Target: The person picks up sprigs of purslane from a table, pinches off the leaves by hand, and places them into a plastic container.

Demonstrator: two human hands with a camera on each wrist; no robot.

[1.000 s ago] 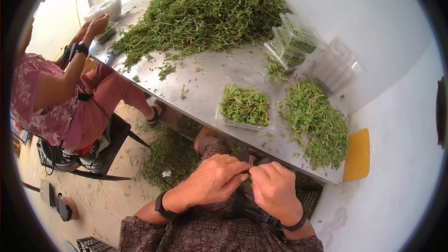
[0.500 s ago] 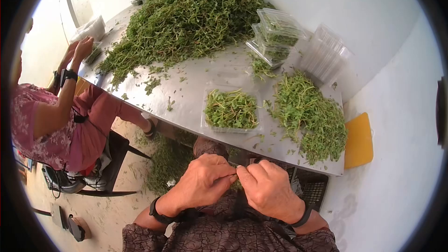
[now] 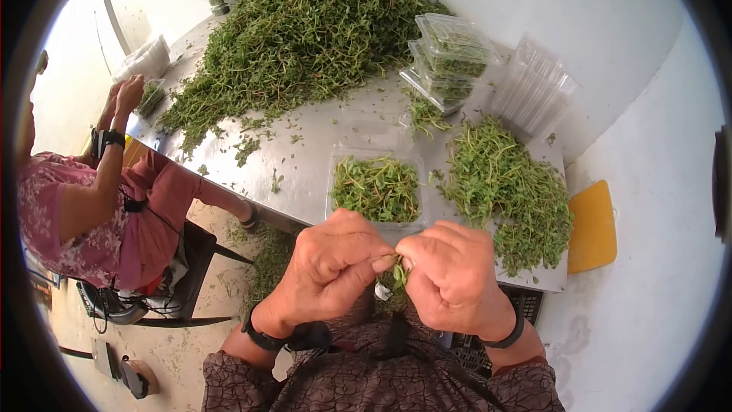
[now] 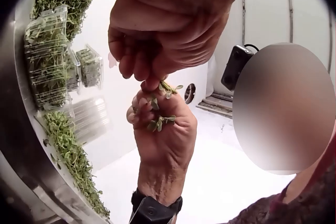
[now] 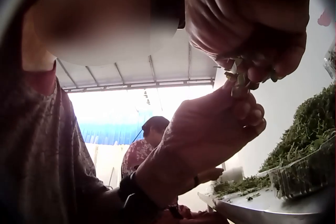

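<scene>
Between the fingertips of both hands is a small leafy green sprig (image 3: 399, 275). My left hand (image 3: 332, 267) pinches it between thumb and forefinger, and the right hand (image 3: 451, 278) pinches it from the other side, the tips nearly meeting. In the left wrist view small leaves (image 4: 167, 120) hang in front of the right palm. The right wrist view shows the sprig (image 5: 240, 79) at the fingertips from below. Just beyond the hands, a clear plastic container (image 3: 424, 194) sits on the metal table, filled with cut greens (image 3: 374, 183).
A loose heap of greens (image 3: 507, 191) lies at right, near stacked filled boxes (image 3: 450, 57) and nested clear containers (image 3: 536, 88). A large green pile (image 3: 305, 38) covers the table's back. Another person (image 3: 84, 198) sits at left. A yellow board (image 3: 592, 225) stands beside the table.
Both hands have risen toward the table's front edge and the filled container, fingertips still together. Leaves of the sprig now show between them. The view has shifted a little.
</scene>
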